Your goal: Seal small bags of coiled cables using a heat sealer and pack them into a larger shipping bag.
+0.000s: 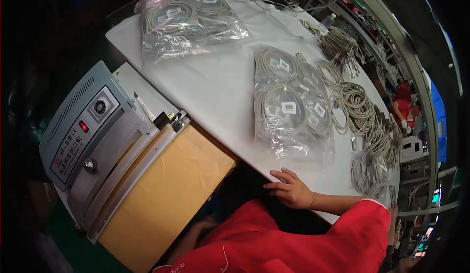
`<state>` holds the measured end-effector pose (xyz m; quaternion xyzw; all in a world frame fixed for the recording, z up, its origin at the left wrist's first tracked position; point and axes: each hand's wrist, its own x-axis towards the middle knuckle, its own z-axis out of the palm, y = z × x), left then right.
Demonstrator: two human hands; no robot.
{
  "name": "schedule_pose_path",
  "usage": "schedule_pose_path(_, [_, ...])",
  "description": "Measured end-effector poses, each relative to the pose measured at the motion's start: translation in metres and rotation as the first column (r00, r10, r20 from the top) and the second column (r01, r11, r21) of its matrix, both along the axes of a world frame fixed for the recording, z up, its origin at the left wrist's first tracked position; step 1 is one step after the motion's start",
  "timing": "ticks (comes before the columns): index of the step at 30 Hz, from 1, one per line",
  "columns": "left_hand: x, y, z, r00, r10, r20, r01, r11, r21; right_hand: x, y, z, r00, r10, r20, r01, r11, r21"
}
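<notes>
My right hand [290,189] rests at the near edge of the white-covered table [210,84], fingers stretched out and holding nothing. Just beyond it lies a clear plastic bag [293,138] with several coiled grey cables, each coil bearing a white label. Low in the picture, in shadow beside my red clothing, my left hand [200,226] is dim and smeared, so its fingers cannot be made out. Nearest to it is the yellow-tan board [166,180] in front of a grey-blue bag sealing machine [81,126], whose red switch is lit.
A second clear bag of coiled cables [191,38] lies at the table's far left. Loose bundles of grey cable [364,114] are heaped along the right side, near a clear bottle [328,20]. Another person in red [403,101] is at the far right.
</notes>
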<state>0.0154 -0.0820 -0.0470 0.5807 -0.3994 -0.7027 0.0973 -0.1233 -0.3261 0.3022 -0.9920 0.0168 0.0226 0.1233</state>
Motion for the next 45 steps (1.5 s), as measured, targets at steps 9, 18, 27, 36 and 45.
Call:
schedule_pose_path(9, [0.004, -0.029, 0.126, 0.831, 0.182, 0.526, 0.192, 0.793, -0.578, -0.034, -0.011, 0.002, 0.785, -0.125, 0.606, 0.200, 0.978, -0.058])
schedule_pose_path(18, [0.013, -0.103, 0.326, 0.662, 0.685, -0.305, -0.598, 0.237, -0.766, -0.112, -0.087, 0.012, 0.143, -0.970, 0.196, 0.449, 0.240, 0.860])
schedule_pose_path(27, [0.011, -0.201, 0.351, 0.317, 0.932, 0.174, 0.448, 0.015, -0.894, -0.098, -0.067, -0.005, 0.346, -0.629, 0.696, 0.803, 0.583, 0.127])
schedule_pose_path(36, [0.028, -0.175, 0.341, 0.454, 0.860, 0.233, 0.147, 0.185, -0.972, -0.140, -0.055, -0.016, 0.415, -0.700, 0.582, 0.722, 0.642, 0.258])
schedule_pose_path(45, [0.081, -0.155, 0.341, 0.415, 0.848, 0.328, 0.420, 0.141, -0.896, -0.150, -0.073, 0.015, 0.529, -0.413, 0.741, 0.630, 0.776, -0.017])
